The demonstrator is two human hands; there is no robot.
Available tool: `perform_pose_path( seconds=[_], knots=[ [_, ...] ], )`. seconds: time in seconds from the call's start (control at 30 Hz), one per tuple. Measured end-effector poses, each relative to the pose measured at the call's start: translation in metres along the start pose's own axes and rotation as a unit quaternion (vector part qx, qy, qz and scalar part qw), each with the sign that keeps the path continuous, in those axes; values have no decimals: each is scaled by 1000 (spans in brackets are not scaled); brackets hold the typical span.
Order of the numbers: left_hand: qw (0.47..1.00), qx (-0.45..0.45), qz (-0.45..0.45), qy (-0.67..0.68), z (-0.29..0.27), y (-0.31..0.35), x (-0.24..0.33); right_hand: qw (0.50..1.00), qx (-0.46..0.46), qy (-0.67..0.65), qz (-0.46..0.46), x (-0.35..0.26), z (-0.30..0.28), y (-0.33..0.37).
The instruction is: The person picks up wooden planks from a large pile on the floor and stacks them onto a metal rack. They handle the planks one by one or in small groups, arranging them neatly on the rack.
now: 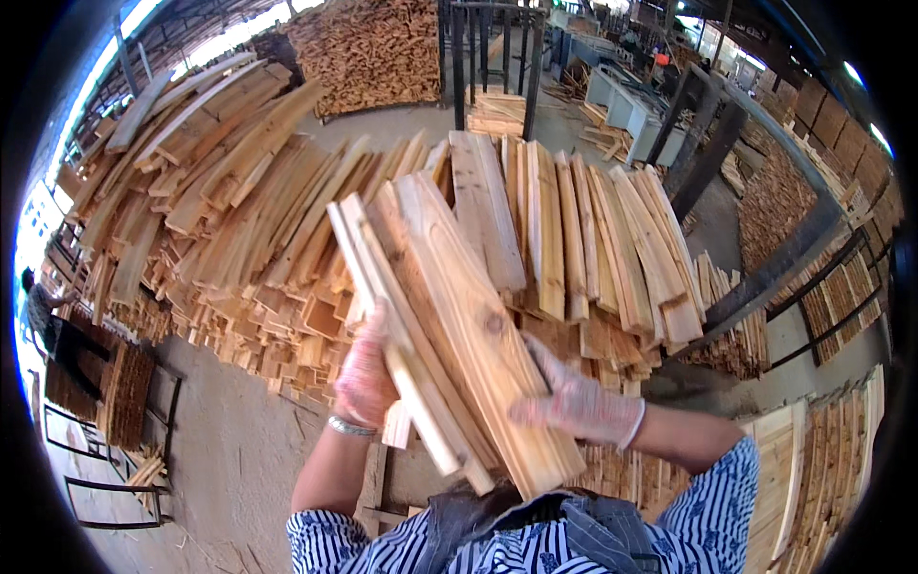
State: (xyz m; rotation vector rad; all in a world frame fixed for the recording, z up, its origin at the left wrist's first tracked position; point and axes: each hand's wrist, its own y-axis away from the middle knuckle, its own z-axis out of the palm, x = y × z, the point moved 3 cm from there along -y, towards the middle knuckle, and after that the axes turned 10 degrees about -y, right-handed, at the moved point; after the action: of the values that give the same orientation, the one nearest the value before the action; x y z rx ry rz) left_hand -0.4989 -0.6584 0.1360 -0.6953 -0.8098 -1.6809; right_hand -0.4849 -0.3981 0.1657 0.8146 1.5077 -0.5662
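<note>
The left hand (365,375) and right hand (581,400) clamp gloved fingers on opposite sides of the knotty planks (473,301); this presumably stops them splaying.

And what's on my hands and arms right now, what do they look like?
Your left hand and right hand wear pale gloves with reddish mottling. A silvery band circles the left wrist; none shows on the right. The forearms are bare below short sleeves, striped dark blue and white with dark blue patterned patches.
</note>
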Motion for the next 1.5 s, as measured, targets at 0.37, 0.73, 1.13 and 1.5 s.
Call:
perform_pose_path(
  seconds=[0.37,0.73,1.13,1.5],
  knots=[
    [987,66,52,-138,7,31,-99,989,125,-35,-71,92,25,109],
    [906,-200,12,-374,203,-99,-218,842,539,-19,0,90,-60,235],
    [659,-668,-241,-246,525,58,-398,602,756,-223,-129,114,-35,572],
    [460,-546,35,-699,576,-35,-520,427,778,120,445,163,42,788]
  ],
)
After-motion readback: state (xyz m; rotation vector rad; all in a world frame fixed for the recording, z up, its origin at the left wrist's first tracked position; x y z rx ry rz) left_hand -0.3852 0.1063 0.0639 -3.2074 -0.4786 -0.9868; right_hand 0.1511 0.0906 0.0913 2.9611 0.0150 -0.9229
